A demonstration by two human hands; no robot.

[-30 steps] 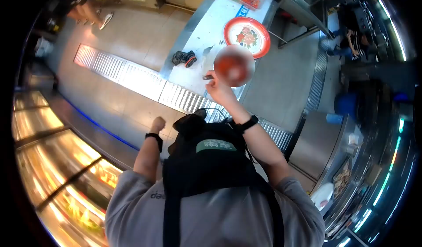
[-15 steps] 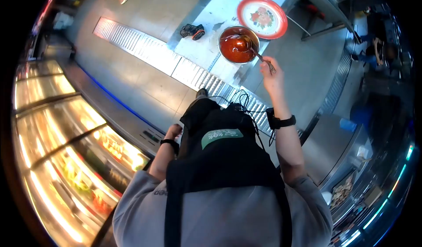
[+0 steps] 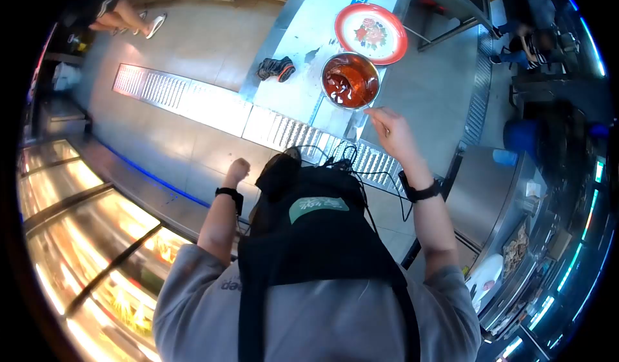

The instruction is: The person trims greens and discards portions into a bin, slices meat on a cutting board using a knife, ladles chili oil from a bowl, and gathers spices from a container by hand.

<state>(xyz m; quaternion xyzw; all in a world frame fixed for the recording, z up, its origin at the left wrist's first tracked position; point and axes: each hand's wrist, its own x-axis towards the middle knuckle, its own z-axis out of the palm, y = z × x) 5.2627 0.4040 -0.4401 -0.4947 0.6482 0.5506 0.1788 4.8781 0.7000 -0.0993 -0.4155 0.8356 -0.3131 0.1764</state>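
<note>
A metal bowl [image 3: 325,90] of glossy red sauce [image 3: 351,81] stands on the white tabletop. My right hand [image 3: 392,132] is closed around the handle of a spoon [image 3: 369,104] at the bowl's near right rim. The spoon's other end is sunk in the sauce and hidden. Just behind the bowl lies a white enamel plate [image 3: 369,34] with a red rim and painted flowers. My left hand [image 3: 240,170] hangs over the floor to the left of my apron, its fingers curled in, with nothing visible in it.
A dark item with orange trim [image 3: 276,69] lies on the table left of the bowl. Cables [image 3: 345,162] hang by my apron. Lit glass display cases [image 3: 97,226] stand at left, a steel counter [image 3: 480,185] at right. A person's legs [image 3: 126,19] show at upper left.
My right hand has moved toward me and slightly left, and the spoon has sunk deeper into the sauce. My left hand has swung out to the left and forward. The view has shifted.
</note>
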